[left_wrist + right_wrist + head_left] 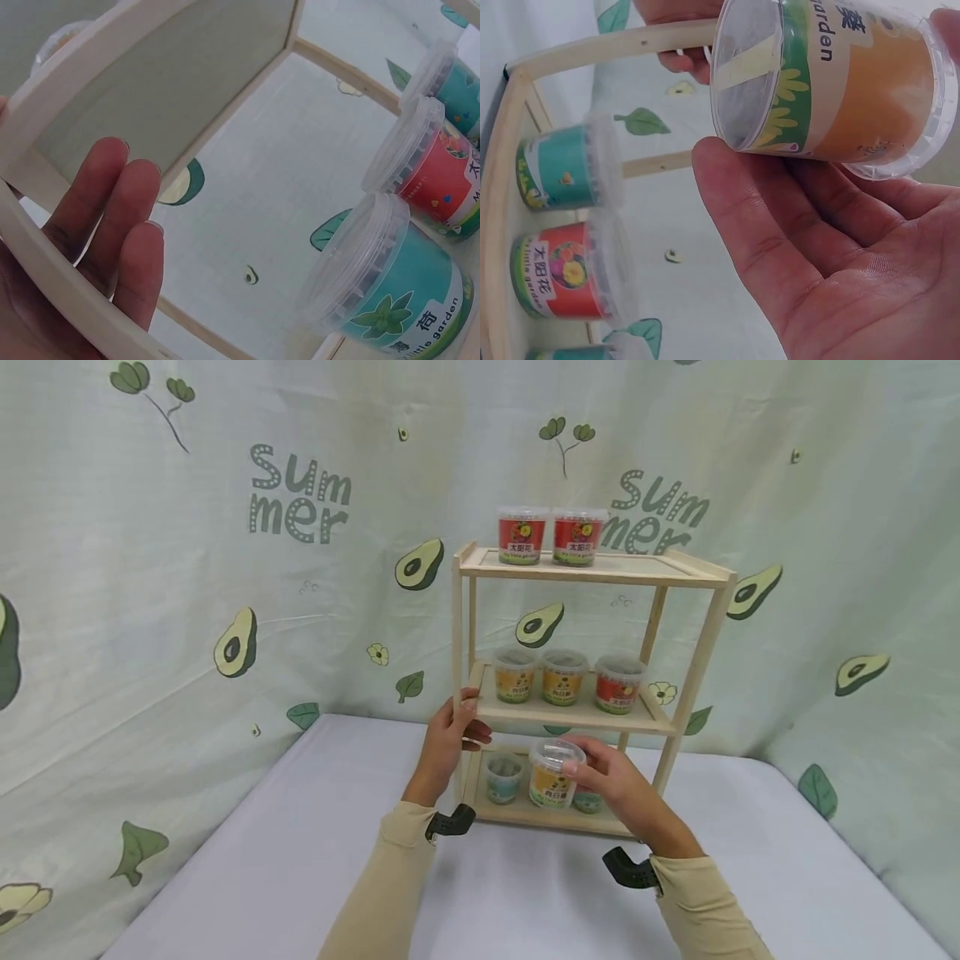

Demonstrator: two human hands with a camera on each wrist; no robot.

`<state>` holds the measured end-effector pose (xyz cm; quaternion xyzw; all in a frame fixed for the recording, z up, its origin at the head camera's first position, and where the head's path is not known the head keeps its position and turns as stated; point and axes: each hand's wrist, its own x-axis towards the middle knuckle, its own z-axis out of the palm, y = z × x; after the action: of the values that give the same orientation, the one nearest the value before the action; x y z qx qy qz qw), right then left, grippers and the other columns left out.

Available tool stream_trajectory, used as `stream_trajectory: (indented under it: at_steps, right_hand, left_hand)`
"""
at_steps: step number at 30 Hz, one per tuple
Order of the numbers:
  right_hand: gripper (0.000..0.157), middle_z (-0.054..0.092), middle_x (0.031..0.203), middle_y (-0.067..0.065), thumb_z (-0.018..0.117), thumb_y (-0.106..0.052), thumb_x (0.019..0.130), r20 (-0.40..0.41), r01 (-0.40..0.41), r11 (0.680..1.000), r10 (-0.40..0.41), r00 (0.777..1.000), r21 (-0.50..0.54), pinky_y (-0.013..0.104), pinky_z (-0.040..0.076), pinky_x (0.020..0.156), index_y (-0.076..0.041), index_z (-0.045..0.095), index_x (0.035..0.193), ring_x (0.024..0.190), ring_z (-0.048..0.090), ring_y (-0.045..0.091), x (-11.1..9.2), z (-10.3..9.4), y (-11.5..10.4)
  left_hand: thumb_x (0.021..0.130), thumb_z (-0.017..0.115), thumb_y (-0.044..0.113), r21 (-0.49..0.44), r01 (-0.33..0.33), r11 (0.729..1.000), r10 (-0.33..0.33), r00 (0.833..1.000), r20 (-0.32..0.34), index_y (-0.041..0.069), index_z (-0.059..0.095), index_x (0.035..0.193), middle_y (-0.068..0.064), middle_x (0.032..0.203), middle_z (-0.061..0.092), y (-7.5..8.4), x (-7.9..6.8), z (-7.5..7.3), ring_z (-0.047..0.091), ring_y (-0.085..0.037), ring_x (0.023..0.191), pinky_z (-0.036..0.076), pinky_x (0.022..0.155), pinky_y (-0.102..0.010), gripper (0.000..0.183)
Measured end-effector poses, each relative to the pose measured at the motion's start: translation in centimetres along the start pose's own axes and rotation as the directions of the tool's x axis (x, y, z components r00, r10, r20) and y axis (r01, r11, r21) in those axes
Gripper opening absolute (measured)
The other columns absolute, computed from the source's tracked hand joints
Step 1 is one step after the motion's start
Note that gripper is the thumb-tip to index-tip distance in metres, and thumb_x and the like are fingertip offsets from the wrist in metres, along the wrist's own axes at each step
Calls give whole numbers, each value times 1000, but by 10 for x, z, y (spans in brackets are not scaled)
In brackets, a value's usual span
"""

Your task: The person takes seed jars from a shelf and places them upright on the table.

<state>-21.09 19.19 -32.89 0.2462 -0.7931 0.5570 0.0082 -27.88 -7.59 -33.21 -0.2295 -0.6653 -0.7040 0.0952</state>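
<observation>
My right hand (611, 777) grips an orange-labelled clear plastic cup (551, 783) in front of the bottom tier of a wooden shelf rack (577, 721). In the right wrist view the fingers (761, 217) lie along the cup's side, and its clear lid (943, 97) points right. My left hand (447, 739) holds the rack's left post at the middle tier, its fingertips (142, 240) past the wood. On the bottom tier stand a teal cup (405, 292), a red cup (566, 270) and another teal cup (559, 169). The held cup hides the red one in the head view.
Two orange cups (514, 681) (562, 683) and a red cup (619, 689) stand on the middle tier. Two red cups (522, 539) (576, 539) sit on the top tier. The rack stands on a white table (322, 843) before a printed curtain (330, 602).
</observation>
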Motion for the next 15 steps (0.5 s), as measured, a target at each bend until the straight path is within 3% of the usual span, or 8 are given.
stream_trajectory:
  at_steps: [6, 13, 15]
  right_hand:
    - [49, 60, 125, 19, 58, -26, 101, 8, -11, 1000, 10, 1000, 9, 37, 53, 88, 2, 49, 141, 108, 62, 27, 6, 14, 5]
    - [51, 61, 126, 18, 61, -28, 101, 8, -31, 999, 31, 999, 43, 43, 53, 90, 1, 50, 140, 110, 62, 28, 10, 26, 13]
    - [52, 61, 126, 18, 61, -29, 100, 12, -43, 998, 43, 999, 53, 43, 53, 90, 2, 49, 141, 110, 63, 27, 12, 29, 17]
  left_hand:
    - [109, 46, 29, 27, 7, 1000, -7, 1000, 0, 4, 50, 143, -27, 94, 68, 0, 1, -2, 68, -43, 86, 53, 77, -52, 43]
    - [105, 49, 45, 31, 15, 999, -14, 1000, -5, 17, 54, 142, -21, 93, 69, -32, 15, -8, 70, -35, 82, 54, 71, -42, 46]
    - [104, 50, 47, 35, 16, 999, -16, 1000, -3, 18, 54, 140, -19, 91, 69, -31, 15, -7, 70, -31, 81, 53, 70, -39, 47]
